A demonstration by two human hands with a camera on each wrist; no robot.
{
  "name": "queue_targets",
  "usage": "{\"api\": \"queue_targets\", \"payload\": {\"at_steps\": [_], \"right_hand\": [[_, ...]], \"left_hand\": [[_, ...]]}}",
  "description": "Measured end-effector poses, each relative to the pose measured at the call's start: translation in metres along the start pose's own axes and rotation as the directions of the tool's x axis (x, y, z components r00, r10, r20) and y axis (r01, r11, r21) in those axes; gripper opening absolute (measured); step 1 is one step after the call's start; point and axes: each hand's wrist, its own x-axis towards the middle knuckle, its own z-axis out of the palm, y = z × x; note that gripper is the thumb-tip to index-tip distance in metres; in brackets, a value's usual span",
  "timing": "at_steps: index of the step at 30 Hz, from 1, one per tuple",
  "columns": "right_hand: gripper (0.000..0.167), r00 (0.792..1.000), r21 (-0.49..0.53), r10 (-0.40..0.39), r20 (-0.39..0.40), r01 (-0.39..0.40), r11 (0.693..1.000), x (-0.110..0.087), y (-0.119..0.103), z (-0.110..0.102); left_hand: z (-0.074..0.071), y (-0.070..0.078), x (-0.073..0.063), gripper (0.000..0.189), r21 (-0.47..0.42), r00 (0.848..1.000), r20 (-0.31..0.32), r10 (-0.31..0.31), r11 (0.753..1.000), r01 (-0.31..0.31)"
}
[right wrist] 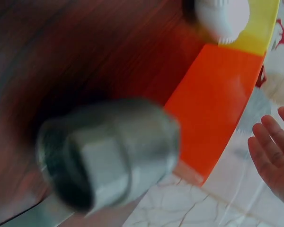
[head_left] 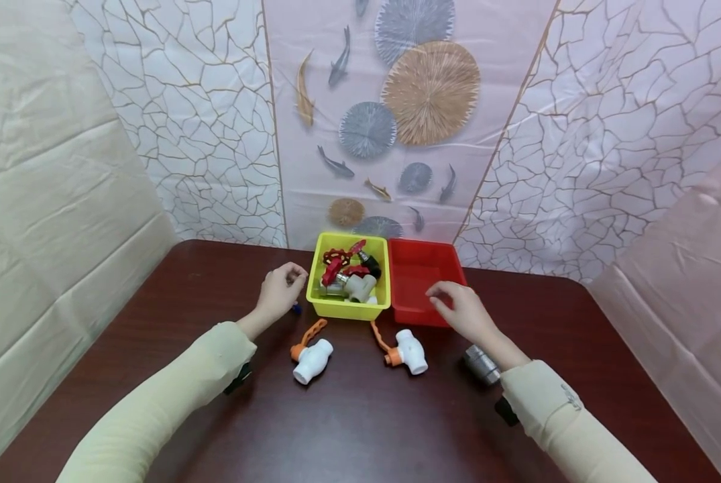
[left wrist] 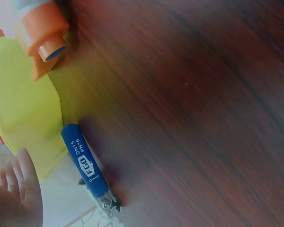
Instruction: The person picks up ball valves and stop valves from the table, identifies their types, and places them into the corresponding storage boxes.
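Note:
My left hand (head_left: 278, 294) hovers beside the left wall of the yellow bin (head_left: 345, 311), fingers loosely bent and holding nothing. Close below it lies a valve with a blue lever handle (left wrist: 86, 161), mostly hidden by the hand in the head view. At the right side of the red bin (head_left: 417, 315), my right hand (head_left: 465, 312) is held over the rim, also holding nothing. A metal threaded fitting (head_left: 482, 365) lies on the table beside the right forearm; it looms large and blurred in the right wrist view.
Two white ball valves, the left one (head_left: 313, 361) and the right one (head_left: 412, 352), lie in front of the bins with orange levers. The yellow bin contains several valves with red handwheels (head_left: 337, 256) and a grey fitting (head_left: 360, 287). A patterned cloth (head_left: 227, 134) hangs behind the table.

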Motion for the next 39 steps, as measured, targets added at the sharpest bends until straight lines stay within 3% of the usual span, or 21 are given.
{"api": "queue_targets", "payload": {"at_steps": [6, 17, 20, 25, 27, 31, 39], "right_hand": [[0.014, 0.997, 0.009, 0.06, -0.058, -0.059, 0.998, -0.015, 0.023, -0.018], [0.01, 0.979, -0.048, 0.04, -0.2, -0.05, 0.998, -0.04, 0.048, -0.037], [0.009, 0.975, -0.052, 0.05, -0.215, -0.063, 0.997, -0.045, 0.053, -0.039], [0.01, 0.974, -0.045, 0.078, -0.214, -0.09, 0.995, -0.054, 0.059, -0.043], [0.01, 0.973, -0.041, 0.081, -0.214, -0.092, 0.995, -0.057, 0.061, -0.044], [0.01, 0.97, -0.035, 0.084, -0.227, -0.094, 0.995, -0.06, 0.065, -0.047], [0.011, 0.966, -0.029, 0.097, -0.239, -0.107, 0.994, -0.064, 0.071, -0.049]], "left_hand": [[-0.003, 0.0, 0.001, 0.016, 0.136, 0.996, 0.008, 0.086, 0.987, -0.086], [-0.021, -0.024, 0.004, 0.028, 0.305, 0.972, 0.144, 0.184, 0.927, -0.22], [-0.025, -0.03, 0.006, 0.032, 0.381, 0.955, 0.195, 0.222, 0.88, -0.282], [-0.028, -0.036, 0.01, 0.033, 0.502, 0.909, 0.268, 0.319, 0.759, -0.415], [-0.029, -0.037, 0.012, 0.033, 0.52, 0.899, 0.278, 0.337, 0.734, -0.436], [-0.029, -0.039, 0.018, 0.032, 0.556, 0.907, 0.274, 0.32, 0.716, -0.421], [-0.024, -0.044, 0.034, 0.032, 0.627, 0.952, 0.244, 0.185, 0.719, -0.301]]}}
